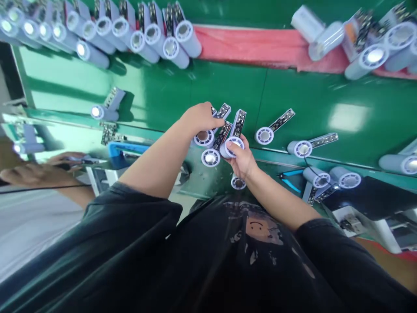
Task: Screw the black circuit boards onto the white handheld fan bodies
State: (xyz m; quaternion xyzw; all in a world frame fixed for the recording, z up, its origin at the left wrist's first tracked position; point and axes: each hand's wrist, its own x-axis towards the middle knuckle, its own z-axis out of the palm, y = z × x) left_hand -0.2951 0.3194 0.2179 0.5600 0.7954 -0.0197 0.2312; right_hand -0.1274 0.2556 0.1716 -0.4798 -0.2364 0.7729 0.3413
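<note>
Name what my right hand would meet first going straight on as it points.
Past the held cylinder, your right hand would probably first meet the circuit board of the neighbouring cylinder; depth is unclear, so the two units may already touch.

A black short-sleeved T-shirt (202, 265) carries a brownish smiling print (262, 229) in front.

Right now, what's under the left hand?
A lilac cylinder and circuit boards show partly beneath the left hand. Whatever it covers can't be seen, so its exact hold is unclear.
</note>
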